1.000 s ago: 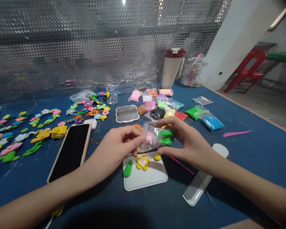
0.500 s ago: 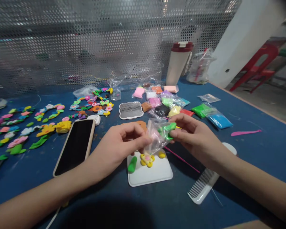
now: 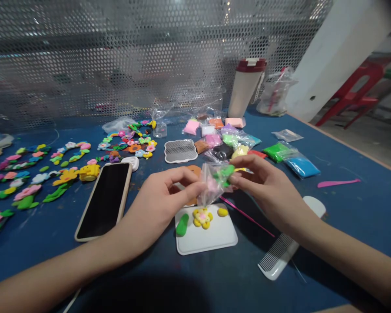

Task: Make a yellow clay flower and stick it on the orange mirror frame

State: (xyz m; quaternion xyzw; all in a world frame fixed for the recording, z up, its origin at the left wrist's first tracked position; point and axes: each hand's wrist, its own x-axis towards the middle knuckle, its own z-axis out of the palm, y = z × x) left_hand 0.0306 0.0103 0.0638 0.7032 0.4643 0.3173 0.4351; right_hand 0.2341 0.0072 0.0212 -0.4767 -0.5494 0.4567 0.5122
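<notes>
My left hand pinches the left edge of a small clear plastic bag above the white board. Pink clay shows through the film. A lump of green clay is at the bag's upper right, between the fingertips of my right hand; whether it lies inside the bag I cannot tell. Below, on the white board, lie a yellow clay flower with a pink centre, a green clay roll and a yellow clay ball.
Left of my hands lies a phone, with several finished clay ornaments beyond it. Bagged clay, a small mirror and a tumbler stand further back. A comb and pink tools lie right.
The green clay has shifted slightly left and down against the bag, with my right fingers following. My left hand keeps its pinch. The whole view has moved a little.
</notes>
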